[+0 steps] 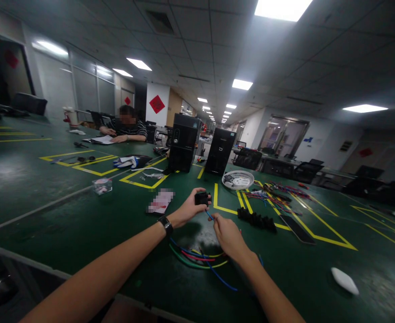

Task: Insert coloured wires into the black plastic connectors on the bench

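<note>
Steadiness seems the point as our left hand (189,207) clasps the black part (201,198) above the green table (83,224), while our right hand (230,234) pinches the blue wire (209,215) close below it, presumably for fine control.

I am in a large open office that doubles as a workshop. Ceiling light panels (283,9), glass partitions (83,85) and desk chairs (247,159) show the office; my green worktable (83,215), with yellow tape (226,209) and coloured wires (206,259), the workshop.
</note>
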Action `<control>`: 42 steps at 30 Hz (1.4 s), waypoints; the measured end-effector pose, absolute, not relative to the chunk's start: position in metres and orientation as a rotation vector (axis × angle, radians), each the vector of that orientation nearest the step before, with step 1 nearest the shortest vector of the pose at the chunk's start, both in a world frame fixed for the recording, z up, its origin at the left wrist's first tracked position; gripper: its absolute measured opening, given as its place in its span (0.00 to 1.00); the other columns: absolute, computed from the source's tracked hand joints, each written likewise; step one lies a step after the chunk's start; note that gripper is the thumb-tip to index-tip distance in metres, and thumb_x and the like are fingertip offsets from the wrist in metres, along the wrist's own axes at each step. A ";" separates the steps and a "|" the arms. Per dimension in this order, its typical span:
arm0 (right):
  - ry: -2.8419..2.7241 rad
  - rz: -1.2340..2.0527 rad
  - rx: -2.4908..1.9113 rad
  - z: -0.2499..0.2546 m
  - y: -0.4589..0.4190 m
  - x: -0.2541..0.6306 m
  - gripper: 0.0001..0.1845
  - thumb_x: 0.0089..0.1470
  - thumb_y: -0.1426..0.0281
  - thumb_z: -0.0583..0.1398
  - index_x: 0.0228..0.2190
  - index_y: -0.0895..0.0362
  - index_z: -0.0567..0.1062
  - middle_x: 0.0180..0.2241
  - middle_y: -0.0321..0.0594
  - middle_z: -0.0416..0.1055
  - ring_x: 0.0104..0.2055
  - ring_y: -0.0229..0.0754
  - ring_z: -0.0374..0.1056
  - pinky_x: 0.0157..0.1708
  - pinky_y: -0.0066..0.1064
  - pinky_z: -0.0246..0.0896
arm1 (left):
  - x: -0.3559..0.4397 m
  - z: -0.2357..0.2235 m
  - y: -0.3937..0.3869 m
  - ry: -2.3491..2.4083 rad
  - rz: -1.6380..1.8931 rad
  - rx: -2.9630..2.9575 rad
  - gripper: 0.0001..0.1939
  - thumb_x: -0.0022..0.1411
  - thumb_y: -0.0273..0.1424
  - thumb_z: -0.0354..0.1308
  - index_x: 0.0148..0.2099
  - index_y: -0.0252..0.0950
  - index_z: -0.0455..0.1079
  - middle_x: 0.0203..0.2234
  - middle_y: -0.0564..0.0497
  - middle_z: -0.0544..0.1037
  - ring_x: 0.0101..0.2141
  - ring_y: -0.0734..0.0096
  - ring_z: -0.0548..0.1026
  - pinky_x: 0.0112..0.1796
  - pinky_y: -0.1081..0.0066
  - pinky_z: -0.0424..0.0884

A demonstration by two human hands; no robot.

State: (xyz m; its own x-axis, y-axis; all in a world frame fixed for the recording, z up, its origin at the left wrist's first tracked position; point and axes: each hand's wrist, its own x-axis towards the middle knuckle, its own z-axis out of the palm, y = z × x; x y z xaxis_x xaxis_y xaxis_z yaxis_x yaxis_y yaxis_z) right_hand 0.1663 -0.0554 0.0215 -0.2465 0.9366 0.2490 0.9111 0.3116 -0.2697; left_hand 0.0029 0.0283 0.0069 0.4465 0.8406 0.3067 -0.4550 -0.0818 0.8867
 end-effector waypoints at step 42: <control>-2.175 0.110 -1.245 0.001 -0.026 0.183 0.19 0.63 0.66 0.50 0.52 0.58 0.68 0.48 0.49 0.70 0.52 0.46 0.65 0.52 0.39 0.59 | 0.010 0.023 0.041 0.510 1.538 1.040 0.18 0.65 0.44 0.47 0.50 0.37 0.59 0.29 0.51 0.75 0.25 0.72 0.76 0.31 0.68 0.74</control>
